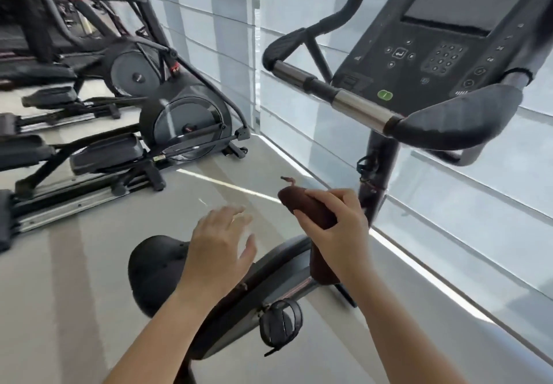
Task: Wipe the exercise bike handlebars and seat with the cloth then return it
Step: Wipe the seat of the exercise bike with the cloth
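Note:
My right hand grips a dark brown cloth in mid-air; part of it hangs below my wrist. My left hand hovers with fingers spread and slightly blurred, holding nothing, just left of the cloth. Both hands are above the black bike seat, which my left hand partly hides. Higher up at the right run the handlebars, with chrome tube sections and black padded grips. Behind them stands the console with a dark screen.
An elliptical trainer stands at the left beside a mirror wall that reflects it. Frosted window panels run along the right behind the bike. A strapped pedal sticks out below the seat. Grey floor lies between the machines.

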A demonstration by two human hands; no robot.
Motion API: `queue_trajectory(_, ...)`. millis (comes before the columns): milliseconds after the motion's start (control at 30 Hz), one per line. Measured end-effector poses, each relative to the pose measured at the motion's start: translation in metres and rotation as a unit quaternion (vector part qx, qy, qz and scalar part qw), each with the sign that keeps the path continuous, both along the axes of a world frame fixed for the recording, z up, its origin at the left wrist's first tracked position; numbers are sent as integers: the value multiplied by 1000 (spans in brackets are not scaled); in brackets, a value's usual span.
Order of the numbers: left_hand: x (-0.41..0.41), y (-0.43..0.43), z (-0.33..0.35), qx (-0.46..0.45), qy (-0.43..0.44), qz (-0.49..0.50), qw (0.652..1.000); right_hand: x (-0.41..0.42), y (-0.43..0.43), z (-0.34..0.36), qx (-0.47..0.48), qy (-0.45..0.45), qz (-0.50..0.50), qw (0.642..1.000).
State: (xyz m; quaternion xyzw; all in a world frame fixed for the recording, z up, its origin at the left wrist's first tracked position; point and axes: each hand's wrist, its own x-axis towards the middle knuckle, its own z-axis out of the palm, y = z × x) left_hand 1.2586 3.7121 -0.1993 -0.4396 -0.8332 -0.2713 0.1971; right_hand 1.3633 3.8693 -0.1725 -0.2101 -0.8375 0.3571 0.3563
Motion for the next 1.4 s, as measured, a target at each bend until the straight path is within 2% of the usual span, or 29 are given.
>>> queue_trajectory(200, -26, -78, -55, -16, -39, 88, 995, -26, -61, -46, -20, -46, 54, 997)
queue_trajectory(400, -43, -115, -101, -48, -105, 163, 980, -67, -96, -96, -31, -127, 111, 985)
queue_trajectory(767, -89, -122, -151, -125, -197, 286, 929, -176, -102, -158, -19, -181, 199, 963)
queue_trajectory(933, -108, -112, -163, -127, -217, 312, 916, -230, -97, -177, 43, -239, 262, 934)
queue_trajectory(1067, -108, -96, -174, -97, -244, 327, 908, -257, -97, -189, 41, -236, 286, 928)
queue_trajectory(1167, -108, -92, -179, -93, -235, 326, 911, -289, -102, -188, 12, -255, 341, 905)
queue_trajectory(1267, -109, -93, -182, -91, -217, 322, 917, -314, -107, -187, 18, -291, 414, 862)
queue_trajectory(1400, -106, -92, -182, -84, -212, 325, 918, -304, -77, -185, 16, -332, 468, 818)
